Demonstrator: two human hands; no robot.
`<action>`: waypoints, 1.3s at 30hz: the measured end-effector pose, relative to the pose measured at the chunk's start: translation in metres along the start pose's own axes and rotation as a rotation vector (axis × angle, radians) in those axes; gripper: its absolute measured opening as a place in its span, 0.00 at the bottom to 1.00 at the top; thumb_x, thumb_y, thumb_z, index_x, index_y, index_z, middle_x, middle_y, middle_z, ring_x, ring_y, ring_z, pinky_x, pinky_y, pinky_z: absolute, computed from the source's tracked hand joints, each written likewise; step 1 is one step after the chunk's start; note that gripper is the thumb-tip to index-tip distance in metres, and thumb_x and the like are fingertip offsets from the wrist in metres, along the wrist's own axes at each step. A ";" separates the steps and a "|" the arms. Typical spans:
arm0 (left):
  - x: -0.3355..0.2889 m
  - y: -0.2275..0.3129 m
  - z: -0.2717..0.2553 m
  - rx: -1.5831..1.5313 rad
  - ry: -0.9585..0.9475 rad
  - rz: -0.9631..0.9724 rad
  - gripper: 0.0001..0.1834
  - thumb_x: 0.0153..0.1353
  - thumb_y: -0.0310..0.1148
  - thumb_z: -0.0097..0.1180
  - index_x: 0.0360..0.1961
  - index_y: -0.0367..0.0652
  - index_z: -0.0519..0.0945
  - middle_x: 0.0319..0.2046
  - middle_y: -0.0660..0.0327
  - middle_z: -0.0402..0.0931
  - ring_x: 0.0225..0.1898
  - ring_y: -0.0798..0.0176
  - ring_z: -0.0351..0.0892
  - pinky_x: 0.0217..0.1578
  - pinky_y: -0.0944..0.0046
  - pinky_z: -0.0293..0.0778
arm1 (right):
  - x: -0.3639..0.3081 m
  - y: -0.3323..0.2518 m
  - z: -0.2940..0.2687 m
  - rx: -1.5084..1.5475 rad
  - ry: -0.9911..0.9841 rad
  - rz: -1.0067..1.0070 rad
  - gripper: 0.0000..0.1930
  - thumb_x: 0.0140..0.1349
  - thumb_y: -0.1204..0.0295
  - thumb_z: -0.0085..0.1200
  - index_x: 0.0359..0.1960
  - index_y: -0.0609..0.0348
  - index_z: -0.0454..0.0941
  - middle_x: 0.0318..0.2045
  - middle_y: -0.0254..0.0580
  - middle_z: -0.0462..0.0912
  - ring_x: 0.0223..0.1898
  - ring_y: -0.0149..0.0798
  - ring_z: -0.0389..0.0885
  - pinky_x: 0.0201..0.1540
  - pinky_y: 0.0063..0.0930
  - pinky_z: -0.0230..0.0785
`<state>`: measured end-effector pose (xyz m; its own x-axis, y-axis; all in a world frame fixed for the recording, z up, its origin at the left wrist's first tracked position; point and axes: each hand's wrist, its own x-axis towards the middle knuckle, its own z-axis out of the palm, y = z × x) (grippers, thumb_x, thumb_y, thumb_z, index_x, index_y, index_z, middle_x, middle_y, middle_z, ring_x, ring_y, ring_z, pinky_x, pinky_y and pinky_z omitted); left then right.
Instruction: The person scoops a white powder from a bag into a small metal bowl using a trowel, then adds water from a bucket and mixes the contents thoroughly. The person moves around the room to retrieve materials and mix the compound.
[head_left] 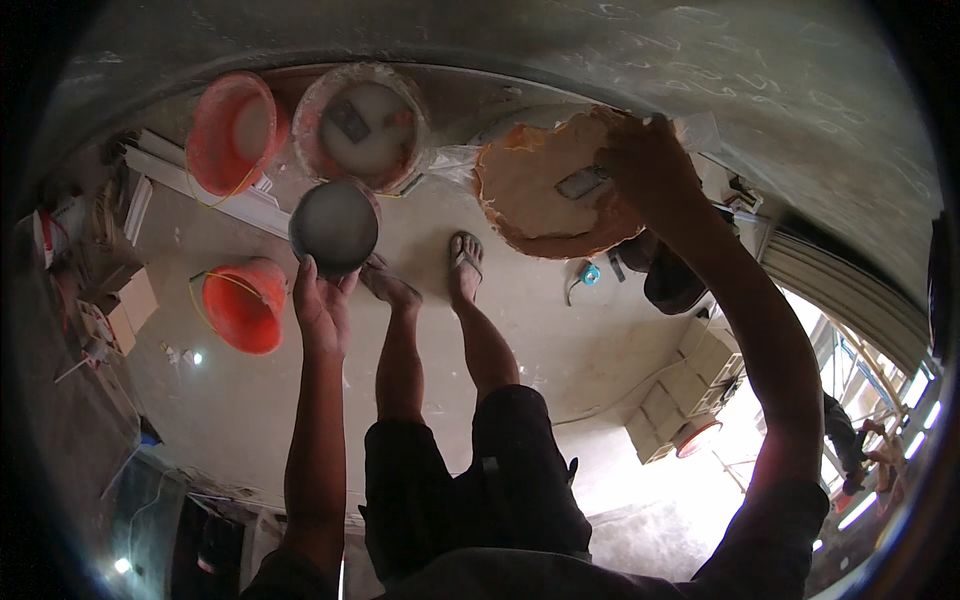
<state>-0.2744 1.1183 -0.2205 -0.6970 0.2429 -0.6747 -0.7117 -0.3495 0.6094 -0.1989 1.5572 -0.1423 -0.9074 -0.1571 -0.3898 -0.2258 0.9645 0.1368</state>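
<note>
My left hand [325, 312] grips the lower rim of a round, dark bowl [336, 228], which looks grey inside. On the right, my right hand [640, 165] is closed at the edge of a wide tub of pinkish-beige paste [530, 185] with a ragged, caked orange rim. A flat-bladed scraper [580, 183] extends left from its fingers over the paste; the handle is hidden in the hand. Beyond the bowl stands a plaster-crusted red bucket [308, 125] holding cloudy, pale liquid, with a dark rectangular tool [348, 120] in it.
Two red buckets [220, 150] [243, 310] stand on the left, beside long white strips [225, 195]. Cardboard boxes [132, 305] lie farther left. A teal tape measure [590, 273] and a dark bag-like item [672, 282] are below the tub. Blocks [680, 390] are stacked at right; a grey wall [600, 35] rises ahead.
</note>
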 end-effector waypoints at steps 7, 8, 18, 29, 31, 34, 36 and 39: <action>-0.023 -0.027 -0.002 0.048 0.012 -0.020 0.29 0.71 0.44 0.52 0.67 0.40 0.64 0.62 0.57 0.70 0.59 0.62 0.73 0.57 0.60 0.73 | 0.023 -0.016 0.071 -0.004 -0.170 -0.136 0.07 0.54 0.65 0.60 0.34 0.41 0.87 0.38 0.30 0.83 0.51 0.39 0.78 0.60 0.42 0.65; -0.028 -0.030 0.000 0.064 0.006 -0.021 0.29 0.72 0.44 0.51 0.67 0.39 0.64 0.62 0.55 0.69 0.60 0.60 0.73 0.59 0.59 0.72 | 0.024 -0.018 0.071 0.029 -0.157 -0.136 0.05 0.55 0.66 0.60 0.32 0.42 0.87 0.38 0.30 0.84 0.51 0.36 0.78 0.59 0.40 0.66; -0.053 -0.050 0.027 0.041 -0.018 -0.074 0.25 0.71 0.39 0.53 0.65 0.39 0.66 0.58 0.58 0.72 0.58 0.62 0.75 0.57 0.58 0.75 | 0.021 -0.015 0.076 0.161 -0.306 -0.154 0.14 0.56 0.67 0.57 0.44 0.39 0.87 0.40 0.33 0.82 0.49 0.40 0.80 0.58 0.46 0.67; -0.067 -0.058 0.053 0.191 -0.089 -0.151 0.30 0.68 0.37 0.57 0.68 0.40 0.65 0.58 0.59 0.71 0.57 0.66 0.72 0.53 0.63 0.73 | 0.008 -0.016 0.090 0.508 -0.307 0.014 0.18 0.55 0.70 0.60 0.49 0.46 0.84 0.43 0.40 0.83 0.50 0.45 0.81 0.59 0.42 0.69; -0.068 -0.057 0.056 0.207 -0.114 -0.178 0.34 0.66 0.39 0.60 0.69 0.41 0.64 0.58 0.61 0.70 0.57 0.68 0.70 0.53 0.65 0.70 | 0.006 -0.015 0.077 0.580 -0.261 0.027 0.18 0.56 0.69 0.62 0.50 0.47 0.84 0.44 0.41 0.84 0.50 0.46 0.81 0.59 0.41 0.70; -0.065 -0.056 0.064 0.251 -0.135 -0.191 0.39 0.64 0.41 0.61 0.72 0.42 0.61 0.59 0.62 0.70 0.56 0.69 0.70 0.53 0.66 0.69 | 0.001 -0.005 0.047 0.683 -0.175 0.082 0.18 0.56 0.69 0.64 0.50 0.50 0.83 0.44 0.43 0.84 0.50 0.46 0.82 0.57 0.40 0.72; -0.064 -0.055 0.077 0.269 -0.129 -0.168 0.39 0.64 0.42 0.60 0.72 0.41 0.60 0.60 0.61 0.70 0.57 0.68 0.70 0.55 0.65 0.68 | -0.011 0.005 0.020 0.822 -0.044 0.129 0.18 0.56 0.69 0.65 0.50 0.52 0.83 0.44 0.44 0.85 0.48 0.47 0.83 0.55 0.39 0.73; -0.062 -0.058 0.087 0.321 -0.130 -0.166 0.38 0.65 0.43 0.58 0.72 0.41 0.60 0.61 0.60 0.70 0.58 0.66 0.70 0.58 0.61 0.67 | -0.030 0.015 0.001 0.751 0.001 0.256 0.18 0.57 0.70 0.64 0.51 0.54 0.82 0.42 0.47 0.85 0.45 0.49 0.84 0.53 0.39 0.74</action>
<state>-0.1979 1.2020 -0.1774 -0.5605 0.3921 -0.7295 -0.7929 0.0003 0.6094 -0.1749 1.5769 -0.1292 -0.8991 0.0889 -0.4286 0.2891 0.8558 -0.4290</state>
